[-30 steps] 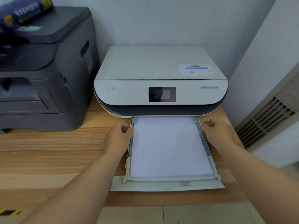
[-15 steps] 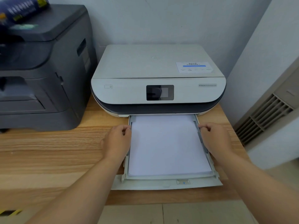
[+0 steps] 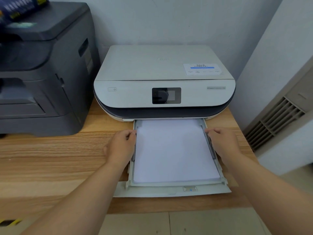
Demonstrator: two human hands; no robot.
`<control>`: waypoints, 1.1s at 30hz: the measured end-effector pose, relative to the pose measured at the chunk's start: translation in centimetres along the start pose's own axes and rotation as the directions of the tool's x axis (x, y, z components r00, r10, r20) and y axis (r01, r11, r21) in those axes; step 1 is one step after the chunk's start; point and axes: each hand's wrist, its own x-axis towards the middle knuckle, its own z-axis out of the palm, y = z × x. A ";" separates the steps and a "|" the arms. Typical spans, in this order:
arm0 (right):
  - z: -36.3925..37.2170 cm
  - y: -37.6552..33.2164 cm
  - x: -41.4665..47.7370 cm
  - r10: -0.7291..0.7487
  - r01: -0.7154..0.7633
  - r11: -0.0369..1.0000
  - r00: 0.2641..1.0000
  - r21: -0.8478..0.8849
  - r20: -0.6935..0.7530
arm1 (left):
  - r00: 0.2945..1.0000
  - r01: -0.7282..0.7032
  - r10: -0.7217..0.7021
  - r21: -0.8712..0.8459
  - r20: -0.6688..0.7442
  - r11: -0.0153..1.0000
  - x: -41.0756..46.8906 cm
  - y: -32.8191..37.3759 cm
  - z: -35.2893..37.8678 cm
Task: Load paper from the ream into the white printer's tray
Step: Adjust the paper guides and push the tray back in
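The white printer [image 3: 162, 65] sits on a wooden table, its paper tray [image 3: 169, 185] pulled out toward me. A stack of white paper [image 3: 174, 150] lies flat in the tray. My left hand [image 3: 120, 146] has its fingers curled against the tray's left side rail, by the paper's edge. On the opposite rail my right hand [image 3: 223, 143] is curled the same way. The ream [image 3: 22, 7], a blue wrapped pack, rests on top of the dark printer at the upper left, partly cut off by the frame.
A large dark grey printer [image 3: 42, 73] stands left of the white one. The wooden table [image 3: 50, 158] ends just in front of the tray. A wall and a louvred vent [image 3: 277, 119] are close on the right.
My right hand has closed in from beside the tray onto its right rail. My left hand has stayed at the left rail. The view has shifted slightly.
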 end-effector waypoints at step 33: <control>-3.3 0.9 -3.4 0.008 0.023 0.994 0.962 -0.111 0.272 | 0.994 0.019 -0.001 -0.161 0.113 0.987 -4.1 -0.1 -2.0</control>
